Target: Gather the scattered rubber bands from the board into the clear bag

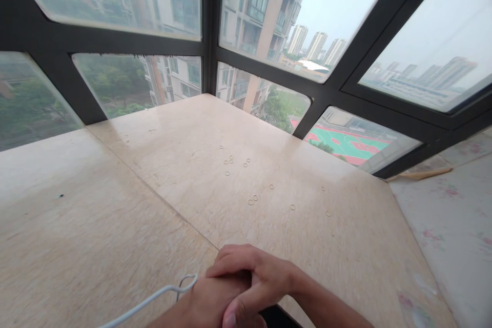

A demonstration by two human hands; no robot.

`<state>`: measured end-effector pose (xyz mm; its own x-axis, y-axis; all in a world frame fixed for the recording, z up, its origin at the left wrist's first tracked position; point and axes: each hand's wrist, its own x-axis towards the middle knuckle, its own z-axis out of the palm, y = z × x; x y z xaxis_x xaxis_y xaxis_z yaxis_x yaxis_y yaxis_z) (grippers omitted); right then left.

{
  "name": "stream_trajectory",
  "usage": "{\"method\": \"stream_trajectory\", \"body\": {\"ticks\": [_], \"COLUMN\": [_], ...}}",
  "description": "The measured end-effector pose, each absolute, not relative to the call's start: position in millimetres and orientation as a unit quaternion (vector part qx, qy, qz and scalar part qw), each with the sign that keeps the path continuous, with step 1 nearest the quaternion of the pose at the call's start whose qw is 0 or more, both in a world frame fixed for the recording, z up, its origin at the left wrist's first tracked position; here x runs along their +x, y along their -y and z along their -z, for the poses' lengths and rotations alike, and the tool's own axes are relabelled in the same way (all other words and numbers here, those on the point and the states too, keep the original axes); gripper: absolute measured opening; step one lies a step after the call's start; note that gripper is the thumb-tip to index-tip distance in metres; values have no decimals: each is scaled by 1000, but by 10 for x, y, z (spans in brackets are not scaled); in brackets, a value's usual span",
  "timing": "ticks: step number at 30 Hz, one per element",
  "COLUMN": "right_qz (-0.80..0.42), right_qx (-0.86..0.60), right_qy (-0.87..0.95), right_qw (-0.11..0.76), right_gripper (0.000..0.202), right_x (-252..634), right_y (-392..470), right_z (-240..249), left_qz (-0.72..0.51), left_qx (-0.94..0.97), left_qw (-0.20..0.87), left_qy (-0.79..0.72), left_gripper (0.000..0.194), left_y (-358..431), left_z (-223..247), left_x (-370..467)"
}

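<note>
At the bottom centre, my right hand (pixel 265 272) is wrapped over my left hand (pixel 219 289), with its fingers across the back and its thumb nearer me. The fingers of my left hand are hidden beneath the right. Beside my left wrist runs a white cable (pixel 146 300) that ends in a small loop. Several thin, pale rings (pixel 271 186) lie scattered on the beige marble-patterned sill (pixel 184 164) beyond my hands, some in touching or close pairs. Neither hand touches a ring.
Dark window frames (pixel 209 25) border the sill and meet in a far corner. Floral wallpaper (pixel 449 215) rises at the right, its edge peeling (pixel 426 175). A small dark speck (pixel 60 196) lies at left. A seam (pixel 161 199) crosses the sill. Something black (pixel 282 316) shows below my hands.
</note>
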<state>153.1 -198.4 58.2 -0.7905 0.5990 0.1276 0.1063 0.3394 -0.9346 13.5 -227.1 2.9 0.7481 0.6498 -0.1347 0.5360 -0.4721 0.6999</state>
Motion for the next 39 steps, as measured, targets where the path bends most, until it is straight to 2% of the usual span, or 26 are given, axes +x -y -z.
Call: {"method": "stream_trajectory", "body": {"ticks": [4, 9, 12, 15, 16, 18, 19, 22, 27, 34, 36, 39], "right_qz": [-559, -601, -615, -507, -434, -258, -227, -177, -109, -25, -9, 8], "right_qx": [-151, -111, -195, -351, -410, -516, -536, -553, -503, -421, -409, -407], "right_qy": [789, 764, 718, 714, 734, 785, 787, 801, 856, 906, 912, 913], "right_qw": [207, 208, 262, 332, 323, 224, 203, 148, 39, -33, -35, -27], "right_gripper": [62, 46, 37, 38, 40, 44, 41, 33, 19, 28, 28, 26], "right_x": [1498, 1451, 1484, 1576, 1614, 1687, 1717, 1763, 1701, 1700, 1731, 1795], "right_y": [1832, 1735, 1570, 1180, 1005, 635, 460, 71, -94, -10, 15, 74], "right_z": [-715, -645, -492, -318, -265, -167, -120, 13, 173, 228, 235, 249], "left_qz": [-39, -7, 27, -1, -3, 10, 13, -11, -36, -52, -70, -127], "left_qx": [832, 856, 884, 895, 894, 891, 894, 915, 937, 941, 936, 900], "left_qw": [376, 333, 301, 271, 256, 225, 212, 201, 180, 199, 233, 365], "left_qy": [-405, -395, -356, -354, -368, -394, -394, -350, -297, -270, -253, -201], "left_gripper": [35, 39, 31, 22, 22, 19, 17, 11, 15, 20, 22, 24], "left_y": [2246, 2169, 2045, 1936, 1908, 1856, 1829, 1743, 1657, 1716, 1815, 2082], "left_z": [-319, -520, -700, -800, -795, -740, -697, -561, -383, -362, -408, -474], "left_x": [1, 31, 109, 137, 135, 130, 134, 188, 323, 472, 554, 716]}}
